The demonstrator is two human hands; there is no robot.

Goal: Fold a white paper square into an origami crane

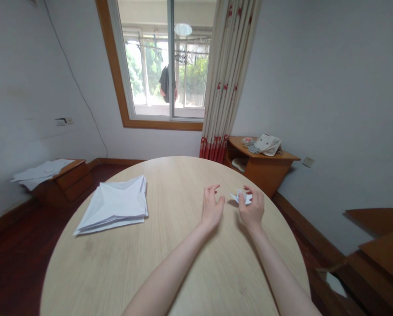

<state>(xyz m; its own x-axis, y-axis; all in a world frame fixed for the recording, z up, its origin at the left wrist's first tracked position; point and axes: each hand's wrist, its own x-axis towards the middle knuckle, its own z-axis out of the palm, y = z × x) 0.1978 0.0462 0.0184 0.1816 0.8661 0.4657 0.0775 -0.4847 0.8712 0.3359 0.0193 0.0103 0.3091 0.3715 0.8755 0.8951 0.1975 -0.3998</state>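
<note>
Right hand point(251, 210) pinches a small folded paper piece point(241, 196); left hand point(211, 206) loosely open, empty, above the table point(170, 245).

White folded paper point(241, 196); pale wood-grain table point(170, 263); cream curtain point(229, 79), red flowers.

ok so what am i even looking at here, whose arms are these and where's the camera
There is no machine here, only a person working with bare hands. The one picture comes from a camera worn on their head, looking forward and down, so the two arms reaching in from the bottom are their own. The right hand pinches a small folded white paper just above the round wooden table. The left hand is beside it, fingers loosely curled, holding nothing. Farther left on the table lies a stack of white paper sheets. Behind are a window and a curtain.
</note>
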